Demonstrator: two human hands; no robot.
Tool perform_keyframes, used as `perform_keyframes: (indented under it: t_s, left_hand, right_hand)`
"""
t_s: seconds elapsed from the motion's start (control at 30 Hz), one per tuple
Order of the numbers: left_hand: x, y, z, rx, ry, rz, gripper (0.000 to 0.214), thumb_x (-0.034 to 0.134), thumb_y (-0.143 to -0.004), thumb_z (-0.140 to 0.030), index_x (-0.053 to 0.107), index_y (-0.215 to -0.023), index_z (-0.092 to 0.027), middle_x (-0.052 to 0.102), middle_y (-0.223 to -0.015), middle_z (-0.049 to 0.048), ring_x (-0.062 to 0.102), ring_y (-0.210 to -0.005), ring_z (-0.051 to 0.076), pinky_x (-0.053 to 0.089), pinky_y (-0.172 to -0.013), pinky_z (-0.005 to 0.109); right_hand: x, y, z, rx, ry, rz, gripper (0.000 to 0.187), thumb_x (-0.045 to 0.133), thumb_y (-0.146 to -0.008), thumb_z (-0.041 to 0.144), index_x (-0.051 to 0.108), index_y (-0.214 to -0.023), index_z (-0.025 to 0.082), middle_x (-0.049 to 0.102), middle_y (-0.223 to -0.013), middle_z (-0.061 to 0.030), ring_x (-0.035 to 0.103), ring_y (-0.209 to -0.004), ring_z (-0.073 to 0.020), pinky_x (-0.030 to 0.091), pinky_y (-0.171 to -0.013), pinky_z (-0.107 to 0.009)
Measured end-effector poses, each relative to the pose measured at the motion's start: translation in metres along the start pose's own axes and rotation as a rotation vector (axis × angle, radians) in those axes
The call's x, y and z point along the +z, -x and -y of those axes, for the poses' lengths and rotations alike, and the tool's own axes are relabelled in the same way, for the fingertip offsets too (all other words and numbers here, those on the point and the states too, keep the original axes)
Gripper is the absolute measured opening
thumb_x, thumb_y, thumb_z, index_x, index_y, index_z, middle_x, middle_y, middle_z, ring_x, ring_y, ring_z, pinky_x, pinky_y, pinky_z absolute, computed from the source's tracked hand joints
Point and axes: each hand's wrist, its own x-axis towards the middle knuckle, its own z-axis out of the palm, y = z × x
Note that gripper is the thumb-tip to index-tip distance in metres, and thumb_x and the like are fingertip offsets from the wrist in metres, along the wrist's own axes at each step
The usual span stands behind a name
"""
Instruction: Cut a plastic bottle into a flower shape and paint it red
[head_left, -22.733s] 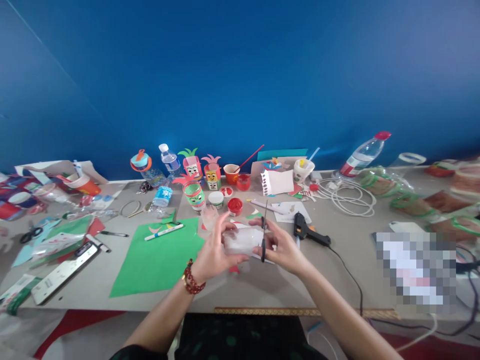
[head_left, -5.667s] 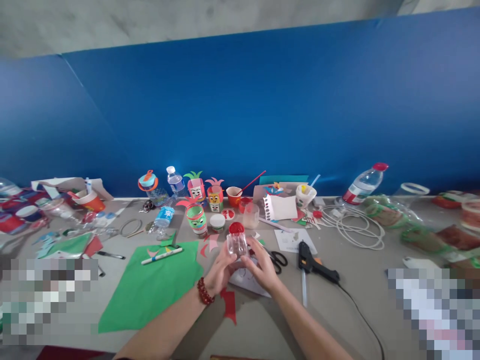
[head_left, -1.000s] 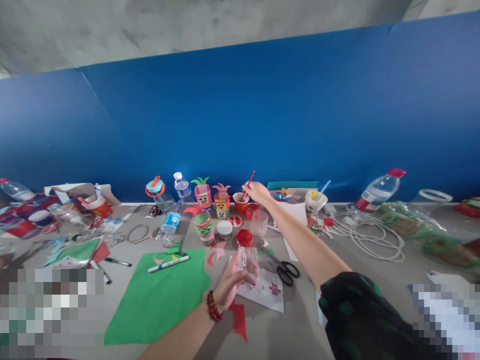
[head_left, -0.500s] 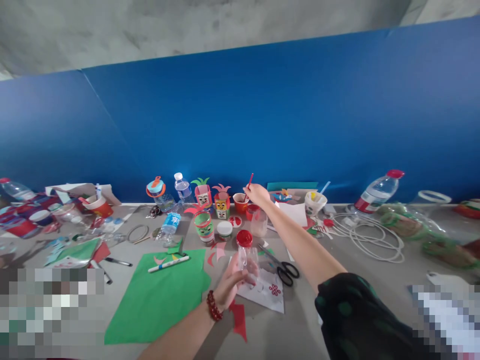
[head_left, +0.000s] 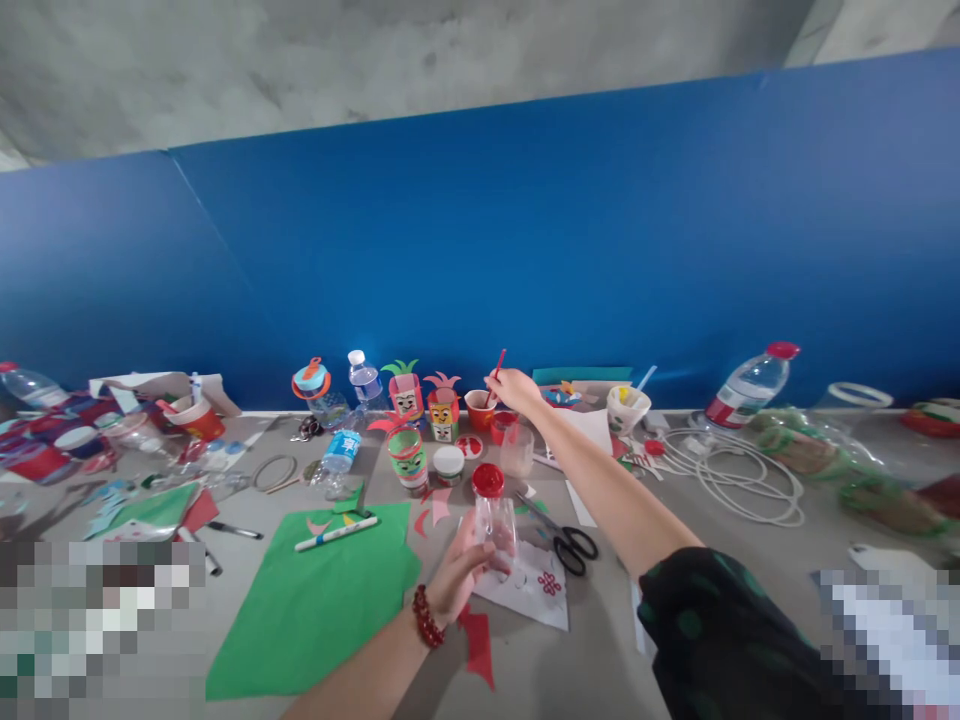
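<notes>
Left hand [head_left: 461, 575] is gripping the red-capped bottle [head_left: 495, 518]. Right hand [head_left: 514, 388] fingers are pinching the brush [head_left: 497, 364] in the back-edge paint cup [head_left: 480, 409], seemingly loading it. Next calls for a drip-free carry to the bottle.

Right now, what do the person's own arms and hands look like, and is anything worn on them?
Both hands are bare, with no gloves and no rings that can be made out. The left hand has a bracelet of dark red round beads at the wrist, and that forearm is uncovered. The right hand and forearm are uncovered too; further up, a black sleeve with blurred green spots covers the arm.
</notes>
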Motion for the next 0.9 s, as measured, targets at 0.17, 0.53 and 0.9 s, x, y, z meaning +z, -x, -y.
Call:
perform_keyframes:
  t_s: [0.17, 0.53, 0.9]
  left_hand:
    - [0.001, 0.0, -0.002, -0.012, 0.001, 0.005, 0.074, 0.076, -0.079, -0.039, 0.045, -0.145, -0.025, 0.065, -0.121, 0.0135, 0.067, -0.097, 0.025, 0.05, -0.079, 0.036]
    - [-0.001, -0.001, -0.001, -0.007, -0.009, 0.003, 0.071, 0.077, -0.079, -0.039, 0.049, -0.142, -0.023, 0.066, -0.118, 0.0131, 0.067, -0.095, 0.025, 0.051, -0.078, 0.035]
    - [0.0, 0.0, -0.002, -0.018, -0.009, -0.008, 0.067, 0.078, -0.077, -0.041, 0.054, -0.137, -0.021, 0.066, -0.117, 0.0133, 0.067, -0.092, 0.024, 0.051, -0.078, 0.036]
  right_hand:
    - [-0.019, -0.005, -0.002, -0.039, -0.022, 0.016, 0.032, 0.061, -0.098, 0.035, 0.06, -0.125, 0.018, 0.063, -0.126, -0.0092, 0.065, -0.105, -0.0224, 0.057, -0.089, -0.043]
    - [-0.021, 0.001, 0.001, -0.074, -0.034, -0.076, 0.031, 0.06, -0.098, 0.035, 0.061, -0.124, 0.018, 0.063, -0.125, -0.0091, 0.065, -0.105, -0.022, 0.057, -0.089, -0.043]
    - [-0.024, 0.001, -0.002, -0.037, -0.021, -0.136, 0.03, 0.06, -0.098, 0.035, 0.062, -0.122, 0.018, 0.064, -0.123, -0.0086, 0.066, -0.102, -0.0212, 0.057, -0.087, -0.042]
